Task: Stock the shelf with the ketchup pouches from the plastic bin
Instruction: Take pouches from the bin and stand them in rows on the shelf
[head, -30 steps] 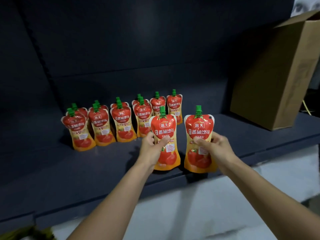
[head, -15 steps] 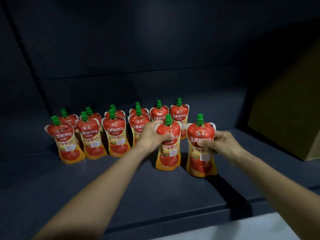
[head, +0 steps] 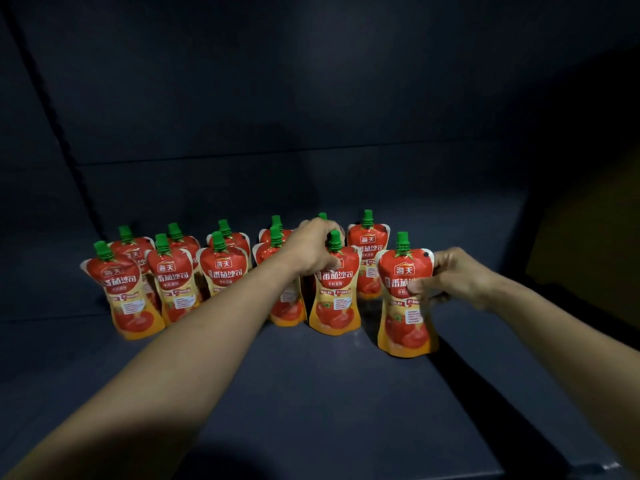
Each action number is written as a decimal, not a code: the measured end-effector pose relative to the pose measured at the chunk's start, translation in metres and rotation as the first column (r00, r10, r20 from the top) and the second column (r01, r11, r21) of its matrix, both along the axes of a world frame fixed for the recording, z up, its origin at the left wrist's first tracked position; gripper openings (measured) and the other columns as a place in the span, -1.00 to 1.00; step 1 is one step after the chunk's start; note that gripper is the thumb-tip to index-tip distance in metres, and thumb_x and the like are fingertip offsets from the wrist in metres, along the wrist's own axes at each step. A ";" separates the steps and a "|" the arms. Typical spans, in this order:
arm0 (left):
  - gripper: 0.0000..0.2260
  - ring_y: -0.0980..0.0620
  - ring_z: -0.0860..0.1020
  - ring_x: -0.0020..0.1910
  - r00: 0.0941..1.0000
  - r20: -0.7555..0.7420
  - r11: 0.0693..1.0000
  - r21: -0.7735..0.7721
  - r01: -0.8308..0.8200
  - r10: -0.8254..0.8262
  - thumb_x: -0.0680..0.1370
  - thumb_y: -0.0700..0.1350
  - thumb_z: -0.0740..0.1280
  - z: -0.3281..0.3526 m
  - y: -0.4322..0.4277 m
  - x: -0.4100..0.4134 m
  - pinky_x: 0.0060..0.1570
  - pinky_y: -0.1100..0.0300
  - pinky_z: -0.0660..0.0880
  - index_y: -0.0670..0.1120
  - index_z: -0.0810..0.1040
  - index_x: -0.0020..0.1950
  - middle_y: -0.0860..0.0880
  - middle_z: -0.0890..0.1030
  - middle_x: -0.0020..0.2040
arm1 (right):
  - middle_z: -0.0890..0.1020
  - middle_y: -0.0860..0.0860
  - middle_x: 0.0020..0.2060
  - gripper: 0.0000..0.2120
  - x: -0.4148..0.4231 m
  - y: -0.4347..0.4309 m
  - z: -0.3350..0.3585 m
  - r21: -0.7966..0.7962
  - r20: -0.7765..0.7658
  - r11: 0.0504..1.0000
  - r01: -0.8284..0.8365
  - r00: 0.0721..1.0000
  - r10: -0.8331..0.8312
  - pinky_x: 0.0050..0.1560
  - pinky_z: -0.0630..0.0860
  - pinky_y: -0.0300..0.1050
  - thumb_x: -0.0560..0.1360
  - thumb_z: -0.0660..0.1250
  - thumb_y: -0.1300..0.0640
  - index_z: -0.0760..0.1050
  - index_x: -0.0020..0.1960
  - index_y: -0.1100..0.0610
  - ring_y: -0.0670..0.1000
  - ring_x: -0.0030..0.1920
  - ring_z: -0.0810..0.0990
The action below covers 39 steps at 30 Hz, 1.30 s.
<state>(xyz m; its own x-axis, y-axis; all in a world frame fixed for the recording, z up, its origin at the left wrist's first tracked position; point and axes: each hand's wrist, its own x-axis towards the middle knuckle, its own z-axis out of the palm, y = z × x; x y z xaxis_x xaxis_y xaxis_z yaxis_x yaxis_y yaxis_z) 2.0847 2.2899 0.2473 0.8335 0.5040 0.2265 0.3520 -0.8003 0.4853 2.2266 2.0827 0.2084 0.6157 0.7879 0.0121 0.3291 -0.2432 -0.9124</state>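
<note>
Ketchup pouches [head: 221,271] are standing upright in two rough rows toward the back of the dark shelf [head: 311,410], red and orange with green caps. The leftmost pouch [head: 124,296] is the front corner of the pack on that side, and the rows run right from there, packed close and overlapping in view.

The left forearm [head: 207,334] cuts diagonally across the front row and hides most of one pouch [head: 285,306] behind it. The left hand [head: 313,249] is clamped over the top of the next pouch [head: 334,299], fingers curled round its shoulder just beside the cap, and the pouch bottom is on the shelf. A back-row pouch [head: 367,258] peeks out in the gap to its right.

Then there's the rightmost pouch [head: 403,306], standing a bit closer to the front edge than the others and apart from them. The right hand [head: 457,278] pinches its right edge, thumb [head: 415,289] on the printed front, the other fingers tucked behind.

Far right there's something big and brownish [head: 588,230] on the shelf, too dim to make out.
</note>
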 end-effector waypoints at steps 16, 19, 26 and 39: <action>-0.68 -0.06 0.57 0.12 0.999 -0.025 0.993 0.112 -0.031 0.034 0.37 -0.15 0.56 0.004 0.007 0.013 0.09 -0.02 0.58 -0.02 0.57 0.07 -0.04 0.61 0.11 | 0.70 0.17 -0.08 -0.75 0.022 0.050 -0.010 0.127 -0.054 0.991 0.051 0.998 -0.044 -0.23 0.66 -0.06 0.37 0.48 0.34 0.60 0.04 0.32 0.09 -0.12 0.70; -0.69 -0.07 0.57 0.13 0.998 -0.041 0.993 0.109 -0.034 0.039 0.38 -0.15 0.56 0.005 0.008 0.012 0.12 -0.04 0.57 -0.02 0.57 0.05 -0.04 0.61 0.12 | 0.70 0.16 -0.08 -0.76 0.024 0.050 -0.009 0.113 -0.059 0.993 0.033 0.998 -0.027 -0.22 0.66 -0.07 0.39 0.47 0.33 0.60 0.05 0.32 0.09 -0.11 0.70; -0.71 -0.07 0.58 0.14 0.997 -0.072 0.996 0.082 -0.024 0.030 0.39 -0.18 0.54 0.009 0.010 0.010 0.10 -0.05 0.58 0.04 0.49 -0.04 -0.05 0.60 0.14 | 0.70 0.12 -0.12 -0.82 0.024 0.052 -0.007 0.084 -0.056 0.996 0.028 0.998 -0.023 -0.29 0.64 -0.14 0.40 0.45 0.31 0.61 0.00 0.26 0.05 -0.15 0.70; -0.38 -0.04 0.42 0.34 0.999 -0.002 0.941 0.336 -0.045 0.049 0.45 -0.05 0.50 0.001 -0.004 -0.004 0.28 0.01 0.45 0.04 0.31 0.44 -0.04 0.46 0.37 | 0.58 0.12 0.19 -0.56 0.003 0.042 -0.018 0.096 0.013 0.968 0.234 0.972 -0.236 0.07 0.57 -0.03 0.48 0.41 0.22 0.41 0.33 0.20 0.07 0.14 0.57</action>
<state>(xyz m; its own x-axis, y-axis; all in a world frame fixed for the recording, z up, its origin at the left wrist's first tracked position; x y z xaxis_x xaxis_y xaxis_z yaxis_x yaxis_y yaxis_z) 2.0804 2.2862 0.2484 0.8138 0.4390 0.3809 0.3969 -0.8985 0.1876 2.2295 2.1245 0.1904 0.7819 0.6161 0.0954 0.2948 -0.2305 -0.9274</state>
